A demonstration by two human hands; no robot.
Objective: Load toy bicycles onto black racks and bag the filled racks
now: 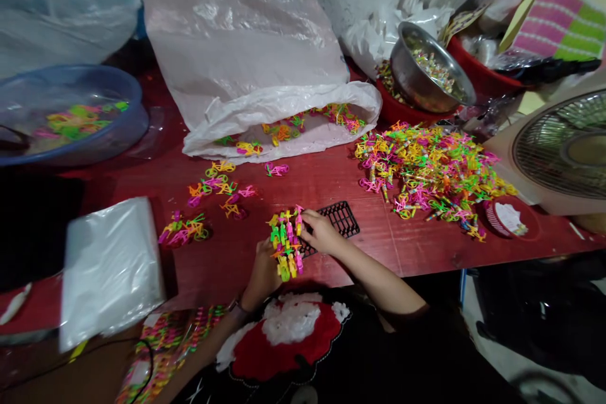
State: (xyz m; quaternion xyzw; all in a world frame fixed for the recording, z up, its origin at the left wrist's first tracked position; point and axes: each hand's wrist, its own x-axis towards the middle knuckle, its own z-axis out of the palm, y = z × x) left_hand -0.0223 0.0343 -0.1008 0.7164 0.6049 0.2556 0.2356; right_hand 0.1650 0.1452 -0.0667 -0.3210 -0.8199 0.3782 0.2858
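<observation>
While a compact block of plastic toy bicycles point(285, 237) is held up just over the near edge of the tabletop point(388, 237), its long axis is pointed away from the wearer's body, roughly square to that edge, with yellow, green and pink pieces ranked side by side along it. The block is clasped from its left by the left grip point(264, 270), whose fingers are partly hidden behind it. By the right grip point(320, 232) the right side of the block is touched with bent fingertips; whether a piece is pinched there cannot be told. Beneath the right grip, a black plastic grid point(343, 218) is laid flat, its long axis slanted away and to the right. Loose bicycles point(221, 184) are scattered left of the block, turned in mixed directions. Beyond them, a white sack point(265, 31) is stood with its mouth opened toward the wearer, more bicycles being seen inside. On the right, a mixed heap point(426, 167) is piled near a fan point(544, 151). At the left, clear plastic bags point(111, 265) are stacked near a blue basin point(135, 117) in which coloured pieces are held.
</observation>
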